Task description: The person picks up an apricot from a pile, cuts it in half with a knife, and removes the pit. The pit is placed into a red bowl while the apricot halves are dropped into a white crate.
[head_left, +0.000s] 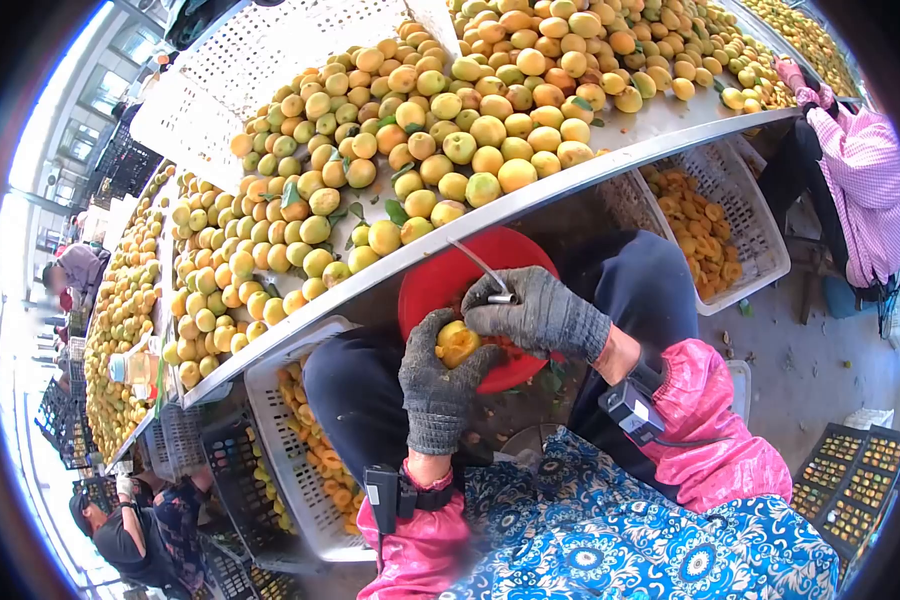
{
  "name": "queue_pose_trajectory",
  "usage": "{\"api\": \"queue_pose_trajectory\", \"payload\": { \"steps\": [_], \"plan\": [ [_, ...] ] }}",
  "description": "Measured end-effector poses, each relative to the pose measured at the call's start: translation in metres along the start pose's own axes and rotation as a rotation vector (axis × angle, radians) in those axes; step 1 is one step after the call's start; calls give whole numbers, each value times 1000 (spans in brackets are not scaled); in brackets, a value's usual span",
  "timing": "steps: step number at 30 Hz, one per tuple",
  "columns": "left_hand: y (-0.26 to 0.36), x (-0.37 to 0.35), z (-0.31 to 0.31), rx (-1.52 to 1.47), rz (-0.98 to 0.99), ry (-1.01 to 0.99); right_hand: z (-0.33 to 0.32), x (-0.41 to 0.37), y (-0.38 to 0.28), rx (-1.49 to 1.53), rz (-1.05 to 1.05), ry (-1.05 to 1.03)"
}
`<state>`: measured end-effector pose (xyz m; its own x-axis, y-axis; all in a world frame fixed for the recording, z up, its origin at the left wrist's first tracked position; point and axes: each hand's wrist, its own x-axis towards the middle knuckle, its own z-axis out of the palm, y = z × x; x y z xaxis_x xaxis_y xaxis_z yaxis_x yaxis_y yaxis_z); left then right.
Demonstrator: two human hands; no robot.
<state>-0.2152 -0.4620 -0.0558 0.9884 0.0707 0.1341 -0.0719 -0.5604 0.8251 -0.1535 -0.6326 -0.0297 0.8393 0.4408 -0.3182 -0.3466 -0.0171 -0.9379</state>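
Note:
My left hand (437,385), in a dark grey knitted glove, holds a yellow-orange fruit (457,344) between thumb and fingers. The fruit's near side shows a cut or opened patch. My right hand (535,312), gloved the same way, is closed around a thin metal tool (486,268) whose shaft points up and left. Its fingers are just right of the fruit. Both hands are above my lap, over the near part of a red basin (420,290), whose contents are mostly hidden behind them.
A metal-edged table (630,150) heaped with whole fruit (460,148) crosses ahead. White crates of cut fruit stand left (270,400) and right (760,240) of my legs. A person in pink checks (870,190) sits at the right; other people are at the left.

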Motion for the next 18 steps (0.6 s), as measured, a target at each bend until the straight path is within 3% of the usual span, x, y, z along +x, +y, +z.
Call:
{"api": "queue_pose_trajectory", "payload": {
  "steps": [2, 4, 5, 7, 11, 15, 18],
  "plan": [
    [-7, 3, 1, 7, 7, 5, -4, 11, 27, -49, -64, -35],
    [-8, 5, 4, 10, 14, 3, -5, 20, 40, -264, -342, -10],
    [-6, 6, 4, -19, 13, -18, -8, 19, 44, -262, -341, -5],
    [-3, 9, 5, -51, 11, -45, -7, 8, 27, -119, 28, -73],
    [-4, 16, 0, -20, 116, -193, -9, 5, 26, 6, 175, -57],
    [-1, 18, -1, 2, 97, -292, -7, 8, 40, -57, 95, -6],
    [-7, 17, 7, 0, 131, -261, -9, 9, 45, -63, 62, -16]
  ]
}}
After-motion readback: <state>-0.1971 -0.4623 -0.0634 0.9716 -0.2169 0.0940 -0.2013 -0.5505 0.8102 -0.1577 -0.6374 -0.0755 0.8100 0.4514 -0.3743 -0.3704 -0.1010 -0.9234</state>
